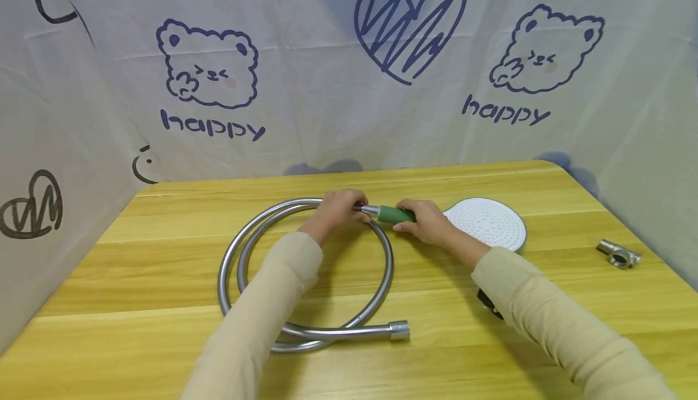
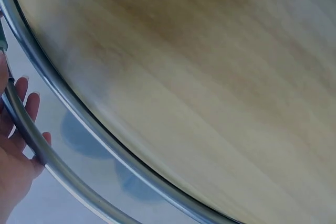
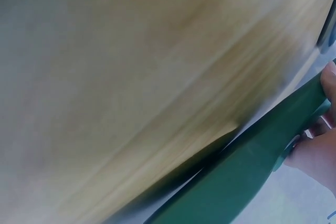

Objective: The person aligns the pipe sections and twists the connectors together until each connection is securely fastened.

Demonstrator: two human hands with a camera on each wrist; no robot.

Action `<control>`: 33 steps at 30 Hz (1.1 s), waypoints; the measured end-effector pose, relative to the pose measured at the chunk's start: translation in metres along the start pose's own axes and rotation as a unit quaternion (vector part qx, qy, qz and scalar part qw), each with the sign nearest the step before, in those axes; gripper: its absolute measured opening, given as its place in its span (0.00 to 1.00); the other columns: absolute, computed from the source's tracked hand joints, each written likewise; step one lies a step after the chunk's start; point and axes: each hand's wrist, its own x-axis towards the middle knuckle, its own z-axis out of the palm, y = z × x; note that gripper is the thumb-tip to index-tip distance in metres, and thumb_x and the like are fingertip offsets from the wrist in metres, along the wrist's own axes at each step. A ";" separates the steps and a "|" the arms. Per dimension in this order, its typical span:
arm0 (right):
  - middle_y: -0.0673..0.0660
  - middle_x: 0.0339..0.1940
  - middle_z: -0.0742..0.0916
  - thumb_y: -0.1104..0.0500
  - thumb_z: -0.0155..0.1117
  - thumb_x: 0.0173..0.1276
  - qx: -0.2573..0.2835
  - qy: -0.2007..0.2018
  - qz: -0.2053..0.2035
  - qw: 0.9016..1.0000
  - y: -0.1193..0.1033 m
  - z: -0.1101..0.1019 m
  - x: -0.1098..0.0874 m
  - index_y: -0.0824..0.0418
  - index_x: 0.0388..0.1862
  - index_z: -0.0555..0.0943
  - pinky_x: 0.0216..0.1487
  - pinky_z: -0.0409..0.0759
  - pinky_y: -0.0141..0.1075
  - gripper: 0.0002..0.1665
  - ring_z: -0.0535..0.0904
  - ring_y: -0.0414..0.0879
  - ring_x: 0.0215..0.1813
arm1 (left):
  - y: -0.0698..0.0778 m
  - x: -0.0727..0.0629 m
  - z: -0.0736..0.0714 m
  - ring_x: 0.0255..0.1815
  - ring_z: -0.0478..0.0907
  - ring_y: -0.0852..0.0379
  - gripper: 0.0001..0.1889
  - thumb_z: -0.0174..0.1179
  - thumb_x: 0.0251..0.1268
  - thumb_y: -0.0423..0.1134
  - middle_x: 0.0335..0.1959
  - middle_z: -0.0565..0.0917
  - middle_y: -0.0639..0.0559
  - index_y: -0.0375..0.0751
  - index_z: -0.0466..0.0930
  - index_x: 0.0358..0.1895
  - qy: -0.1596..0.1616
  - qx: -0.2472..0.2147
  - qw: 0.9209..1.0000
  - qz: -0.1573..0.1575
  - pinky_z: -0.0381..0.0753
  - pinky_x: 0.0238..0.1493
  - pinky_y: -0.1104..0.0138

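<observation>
A silver hose (image 1: 389, 260) is laid in overlapping loops on the wood-grained desk (image 1: 447, 357), with a metal connector (image 1: 400, 330) at its near end pointed to the right. The hose's other end is held by the left hand (image 1: 339, 207) at the far side of the loops; its grip is closed, with the fingers curled round the tube, as is also seen from the left wrist. The shower head (image 1: 485, 223) is held by the right hand (image 1: 428, 221), whose grip is closed round the green handle (image 1: 394, 215). The handle's tip is brought up against the hose end between the two hands, though whether they are joined cannot be told. The white, nozzled face is turned upward beyond the right wrist. A black object (image 1: 489, 304) is partly hidden by the right sleeve (image 1: 523, 291), and a metal fitting (image 1: 620, 254) is placed well apart, near the desk's right edge
</observation>
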 end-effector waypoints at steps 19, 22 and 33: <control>0.64 0.42 0.84 0.57 0.66 0.60 -0.004 0.000 -0.013 1.000 0.002 0.001 0.001 0.67 0.49 0.77 0.35 0.71 0.37 0.21 0.74 0.48 0.34 | 0.003 0.004 0.004 0.39 0.80 0.52 0.12 0.62 0.58 0.45 0.36 0.85 0.49 0.40 0.82 0.39 0.002 0.005 1.000 0.008 0.77 0.45 0.61; 0.64 0.42 0.84 0.57 0.66 0.60 -0.002 -0.001 -0.015 1.000 0.002 0.001 0.001 0.67 0.49 0.77 0.35 0.71 0.37 0.21 0.74 0.48 0.34 | 0.004 0.004 0.005 0.37 0.80 0.53 0.12 0.64 0.55 0.44 0.35 0.85 0.49 0.40 0.82 0.38 0.012 0.018 1.000 0.012 0.77 0.43 0.62; 0.64 0.42 0.84 0.57 0.66 0.61 -0.005 -0.002 -0.015 1.000 0.002 0.000 0.001 0.67 0.50 0.77 0.35 0.71 0.37 0.21 0.74 0.48 0.34 | 0.009 0.003 0.002 0.36 0.80 0.53 0.11 0.68 0.51 0.43 0.33 0.85 0.49 0.40 0.82 0.34 0.037 0.042 0.998 0.016 0.77 0.41 0.63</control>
